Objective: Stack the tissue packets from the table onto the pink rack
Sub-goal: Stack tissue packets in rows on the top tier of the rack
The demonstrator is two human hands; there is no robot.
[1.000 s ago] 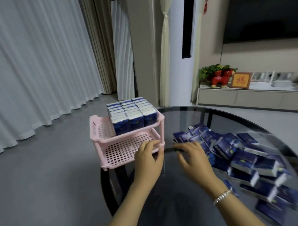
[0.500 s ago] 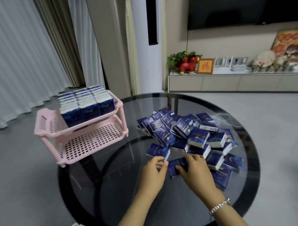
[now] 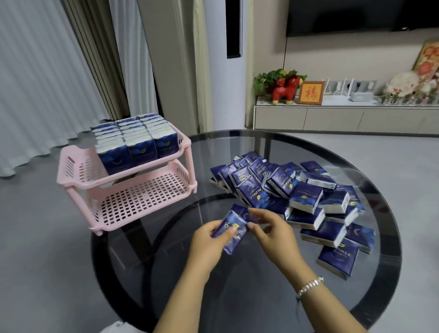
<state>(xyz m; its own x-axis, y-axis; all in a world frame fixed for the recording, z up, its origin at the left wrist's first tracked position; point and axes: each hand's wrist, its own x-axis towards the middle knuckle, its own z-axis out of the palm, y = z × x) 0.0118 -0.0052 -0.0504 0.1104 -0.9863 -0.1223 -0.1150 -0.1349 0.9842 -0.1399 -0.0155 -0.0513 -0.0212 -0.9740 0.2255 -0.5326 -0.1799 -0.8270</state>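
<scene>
over the glass table (image 3: 243, 302), my left hand (image 3: 206, 244) grips a tissue packet (image 3: 232, 232); my right hand (image 3: 273, 229) pinches a second packet (image 3: 242, 211). they look light, soft and slick, best held across the flat faces, pink rack (image 3: 125, 194) nearby.

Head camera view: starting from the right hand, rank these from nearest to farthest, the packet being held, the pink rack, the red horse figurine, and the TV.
From the right hand:
1. Held packet, pinched between both hands, just to its left.
2. Pink rack, at the table's left edge.
3. Red horse figurine, on the cabinet beyond the table.
4. TV, on the wall above the cabinet.
</scene>
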